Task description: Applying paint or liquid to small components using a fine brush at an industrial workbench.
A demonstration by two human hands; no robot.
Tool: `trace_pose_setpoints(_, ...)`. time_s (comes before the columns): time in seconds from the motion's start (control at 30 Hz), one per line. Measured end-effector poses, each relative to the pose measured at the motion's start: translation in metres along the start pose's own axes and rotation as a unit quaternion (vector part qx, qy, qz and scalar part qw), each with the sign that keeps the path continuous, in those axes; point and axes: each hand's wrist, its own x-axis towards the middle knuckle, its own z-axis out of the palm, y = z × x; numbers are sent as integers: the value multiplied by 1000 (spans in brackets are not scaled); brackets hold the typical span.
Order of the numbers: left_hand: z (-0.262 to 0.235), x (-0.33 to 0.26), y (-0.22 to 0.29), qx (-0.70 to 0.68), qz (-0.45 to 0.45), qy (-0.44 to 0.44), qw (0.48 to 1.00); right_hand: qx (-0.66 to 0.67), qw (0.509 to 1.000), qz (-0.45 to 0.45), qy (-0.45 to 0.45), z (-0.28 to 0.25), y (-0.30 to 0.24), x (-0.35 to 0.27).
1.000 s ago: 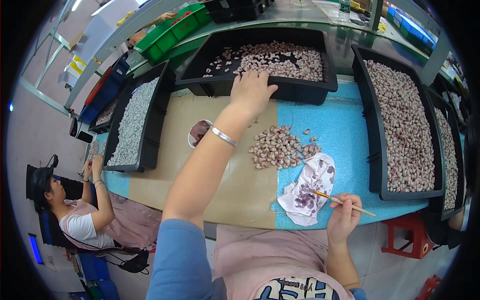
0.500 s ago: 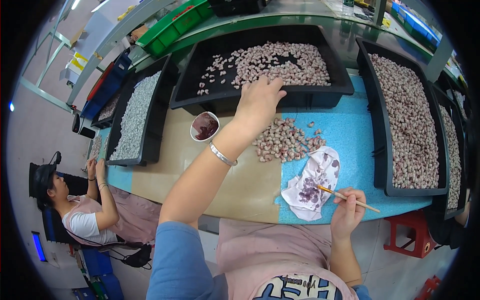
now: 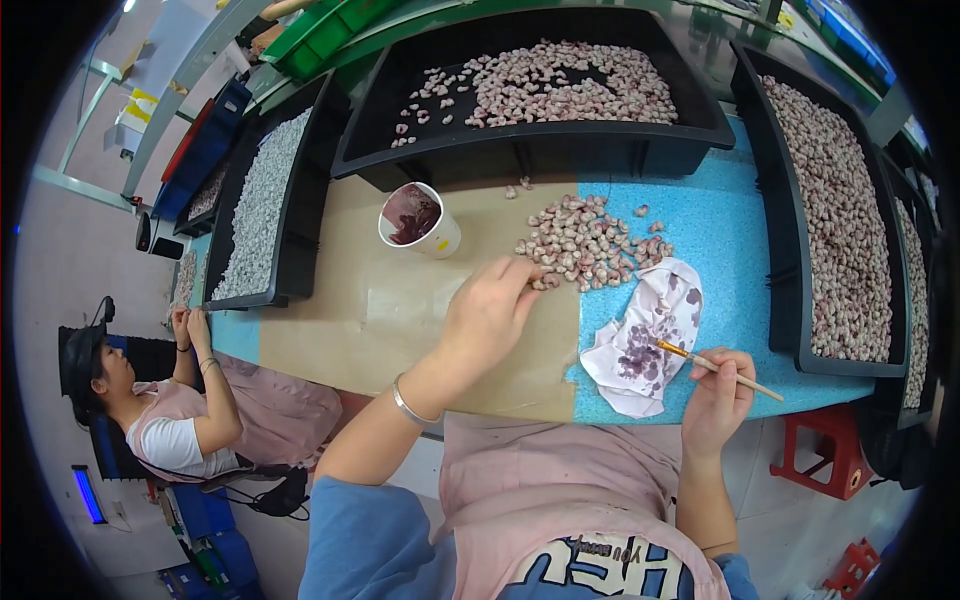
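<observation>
Back from the black tray, the left hand pinches a piece at the pile's near edge; the right hand grips a paintbrush beside the stained cloth.

left hand: outstretched, fingers curled | right hand: fingers pinched

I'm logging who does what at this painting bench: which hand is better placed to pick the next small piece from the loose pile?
Left. The left hand already has its fingertips at the near edge of the pile of pieces. The right hand is occupied, gripping a thin paintbrush beside the stained rag.
</observation>
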Motion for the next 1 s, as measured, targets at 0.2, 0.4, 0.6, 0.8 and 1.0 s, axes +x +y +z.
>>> trace_pose_setpoints(0.2,3,-1,3,23,88,14,996,-17,999,11,26,2,-1,-4)
trace_pose_setpoints(0.4,-11,-23,18,-59,13,-14,998,-29,999,25,32,4,-1,-4)
trace_pose_setpoints(0.6,-20,-40,19,81,61,-142,985,-24,998,33,55,5,-4,-4)
trace_pose_setpoints(0.8,-2,-40,7,-52,57,-77,994,-78,994,35,61,13,-18,-6)
trace_pose_setpoints(1.0,2,-45,35,-489,-177,-121,845,-128,991,20,-28,27,-40,-9)
